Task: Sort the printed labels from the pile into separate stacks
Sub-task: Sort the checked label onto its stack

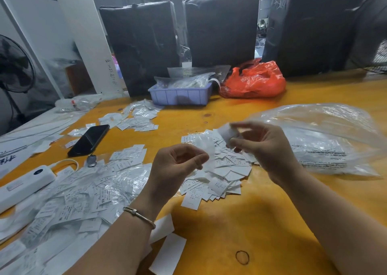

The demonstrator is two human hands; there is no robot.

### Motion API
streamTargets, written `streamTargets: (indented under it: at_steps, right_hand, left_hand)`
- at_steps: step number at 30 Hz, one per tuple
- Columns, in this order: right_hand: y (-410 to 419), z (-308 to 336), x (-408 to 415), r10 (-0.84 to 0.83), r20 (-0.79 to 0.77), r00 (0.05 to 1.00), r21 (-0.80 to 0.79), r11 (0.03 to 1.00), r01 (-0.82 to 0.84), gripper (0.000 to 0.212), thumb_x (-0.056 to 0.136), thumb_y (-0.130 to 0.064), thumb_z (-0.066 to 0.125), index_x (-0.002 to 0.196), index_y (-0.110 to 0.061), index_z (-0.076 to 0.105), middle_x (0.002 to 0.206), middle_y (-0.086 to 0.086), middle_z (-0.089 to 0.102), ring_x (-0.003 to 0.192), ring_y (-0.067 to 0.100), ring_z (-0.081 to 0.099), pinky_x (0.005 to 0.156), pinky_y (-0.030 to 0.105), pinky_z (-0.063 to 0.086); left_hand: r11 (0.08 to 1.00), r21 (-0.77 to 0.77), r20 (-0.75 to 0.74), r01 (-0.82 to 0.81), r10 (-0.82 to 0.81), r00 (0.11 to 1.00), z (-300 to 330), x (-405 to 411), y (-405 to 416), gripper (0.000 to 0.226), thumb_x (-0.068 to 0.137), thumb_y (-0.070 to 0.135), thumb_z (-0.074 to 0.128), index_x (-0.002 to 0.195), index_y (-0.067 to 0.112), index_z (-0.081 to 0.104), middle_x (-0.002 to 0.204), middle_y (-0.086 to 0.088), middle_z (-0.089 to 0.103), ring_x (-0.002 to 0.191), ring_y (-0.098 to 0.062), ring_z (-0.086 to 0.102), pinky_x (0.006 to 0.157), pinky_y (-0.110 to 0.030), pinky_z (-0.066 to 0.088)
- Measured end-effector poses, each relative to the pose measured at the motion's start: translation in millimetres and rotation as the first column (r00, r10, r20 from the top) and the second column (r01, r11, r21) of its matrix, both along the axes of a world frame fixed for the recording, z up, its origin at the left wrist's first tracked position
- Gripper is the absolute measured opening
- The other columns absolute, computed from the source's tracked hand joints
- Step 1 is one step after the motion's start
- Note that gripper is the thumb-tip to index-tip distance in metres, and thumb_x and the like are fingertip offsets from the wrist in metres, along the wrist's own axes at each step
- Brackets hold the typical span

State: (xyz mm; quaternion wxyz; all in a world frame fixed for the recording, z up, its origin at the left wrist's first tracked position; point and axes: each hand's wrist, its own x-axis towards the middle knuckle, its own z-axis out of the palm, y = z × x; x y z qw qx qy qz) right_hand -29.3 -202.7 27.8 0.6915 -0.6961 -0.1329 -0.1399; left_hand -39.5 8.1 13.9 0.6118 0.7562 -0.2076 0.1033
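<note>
Both hands are raised above the yellow surface (261,222), over the pile of printed labels (217,170) that lies in the middle, just in front of the person. The left hand (176,170) has its fingers curled, thumb and forefinger pinching a clear, blurred strip (206,149) that hangs above the pile. The right hand (266,146) is also curled, its fingertips gripping a small white label (227,133) held up slightly farther and to the right; the blur hides what is printed on it. A thin bracelet (139,214) sits on the left wrist. To the near left spreads a wider heap of labels mixed with clear wrappers (83,195), and farther left of centre lies another small scatter of labels (136,117). A black phone (89,140) rests between those two groups, and a white power strip (23,186) lies at the left edge. Two blank white slips (167,253) lie near the person beside the left forearm, with a rubber band (242,257) on the bare surface to their right. At the right, touching the pile's edge, is a large clear plastic bag (326,140). At the far side stand a lilac tray (180,95) holding clear packets and, just beside it to the right, a red plastic bag (253,80), with dark wrapped bundles (222,27) behind.
</note>
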Motion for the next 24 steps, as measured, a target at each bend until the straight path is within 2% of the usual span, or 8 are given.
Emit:
streamTargets:
  at_steps: [3,6,8,12,14,18,22,24]
  right_hand:
    - [-3.4,5.4,-0.9,-0.042,0.014,0.999,0.068,0.997,0.041,0.054,0.079,0.003,0.071,0.126,-0.018,0.057,0.078,0.013,0.074,0.065,0.017,0.068,0.061,0.015,0.048]
    - [-0.9,11.8,-4.4,-0.056,0.058,0.997,0.074,0.996,0.052,0.021,0.082,0.005,0.064,0.096,-0.010,0.068,0.073,0.004,0.074,0.061,0.010,0.066,0.054,0.010,0.043]
    - [0.3,12.7,-6.1,-0.030,0.093,0.995,0.109,0.994,0.020,0.014,0.080,0.007,0.065,0.078,-0.007,0.068,0.069,0.000,0.073,0.060,0.006,0.064,0.055,0.010,0.044]
    - [-1.3,15.9,-10.0,0.019,0.118,0.993,0.122,0.992,-0.033,0.008,0.070,-0.006,0.074,0.075,-0.003,0.069,0.075,0.010,0.071,0.070,0.014,0.064,0.064,0.020,0.048]
    - [-1.1,17.6,-10.8,0.038,0.133,0.990,0.134,0.989,-0.056,0.009,0.072,0.003,0.073,0.074,-0.003,0.067,0.070,0.002,0.071,0.062,0.008,0.062,0.057,0.014,0.045]
    - [0.3,16.0,-11.1,0.035,0.144,0.989,0.116,0.992,-0.052,0.022,0.074,0.013,0.069,0.086,-0.003,0.062,0.069,0.000,0.070,0.057,0.008,0.060,0.054,0.015,0.046]
    - [0.1,13.9,-12.2,-0.006,0.203,0.979,-0.026,1.000,0.012,0.061,0.079,0.005,0.071,0.127,-0.029,0.054,0.078,0.011,0.074,0.062,0.019,0.065,0.060,0.026,0.055]
    - [1.3,12.6,-10.6,-0.040,0.216,0.975,-0.114,0.991,0.066,0.051,0.083,0.007,0.064,0.121,-0.027,0.063,0.078,0.007,0.073,0.060,0.014,0.063,0.059,0.026,0.052]
  left_hand:
    - [1.000,0.004,0.023,0.019,-0.019,1.000,0.2,-0.7,-0.1,0.019,0.073,0.020,0.077,0.085,0.005,0.075,0.076,-0.006,0.073,0.068,-0.020,0.068,0.067,-0.027,0.058]
    - [0.999,0.017,0.035,0.035,-0.035,0.999,0.4,-2.0,-1.2,0.018,0.073,0.020,0.077,0.085,0.006,0.075,0.078,-0.008,0.073,0.072,-0.025,0.068,0.069,-0.035,0.059]
    - [0.999,0.009,0.035,0.044,-0.045,0.998,0.2,-2.4,-1.8,0.018,0.073,0.020,0.076,0.086,0.008,0.075,0.079,-0.009,0.073,0.074,-0.029,0.069,0.072,-0.038,0.060]
    - [0.998,-0.006,0.037,0.063,-0.063,0.997,0.0,-3.0,-3.0,0.016,0.075,0.018,0.074,0.088,0.011,0.075,0.083,-0.009,0.074,0.076,-0.031,0.069,0.075,-0.038,0.061]
    - [0.997,0.020,0.040,0.069,-0.070,0.997,-0.5,-2.6,-3.2,0.010,0.078,0.012,0.074,0.088,0.012,0.075,0.082,-0.008,0.074,0.076,-0.028,0.070,0.076,-0.037,0.061]
    - [0.995,0.072,0.056,0.071,-0.075,0.996,-1.2,-1.9,-2.9,0.013,0.082,-0.003,0.071,0.088,0.008,0.074,0.081,-0.007,0.074,0.076,-0.026,0.071,0.077,-0.040,0.060]
    - [0.994,0.092,0.079,0.067,-0.075,0.994,-1.1,-1.4,-2.5,0.009,0.082,-0.003,0.072,0.086,0.004,0.073,0.081,-0.008,0.073,0.076,-0.026,0.070,0.075,-0.040,0.060]
    - [0.993,0.099,0.085,0.061,-0.070,0.994,-1.4,-1.3,-2.6,0.009,0.081,-0.003,0.073,0.086,0.004,0.072,0.081,-0.007,0.072,0.075,-0.024,0.070,0.074,-0.039,0.060]
